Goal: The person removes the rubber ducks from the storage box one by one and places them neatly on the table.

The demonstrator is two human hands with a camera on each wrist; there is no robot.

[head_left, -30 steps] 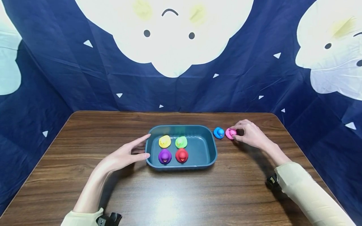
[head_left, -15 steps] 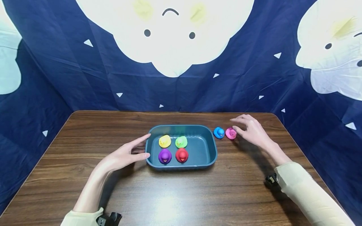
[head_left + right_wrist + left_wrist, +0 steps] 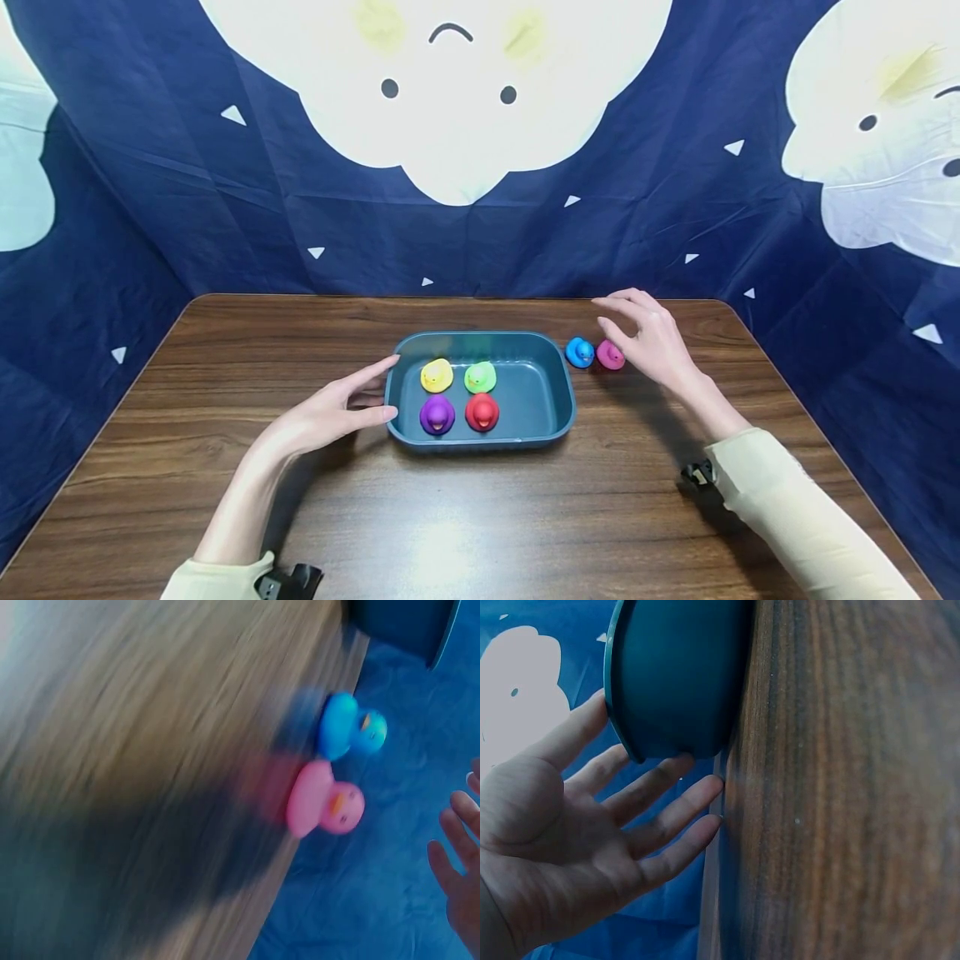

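Note:
My left hand touches the left end of a teal rectangular tray with thumb and fingertips, its fingers spread and straight in the left wrist view. Inside the tray sit a yellow duck, a green duck, a purple duck and a red duck. Just right of the tray stand a blue rubber duck and a pink rubber duck, side by side on the table. Over the pink duck hovers my right hand, fingers apart and holding nothing; the right wrist view shows it clear of both ducks.
The wooden table runs back to a dark blue cloth printed with white clouds. That cloth also hangs at both sides. A black strapped device sits at the left wrist, another device at the right.
My right hand has let go of the pink duck, lifted off it and moved slightly left and back. The left hand and the tray stay where they were.

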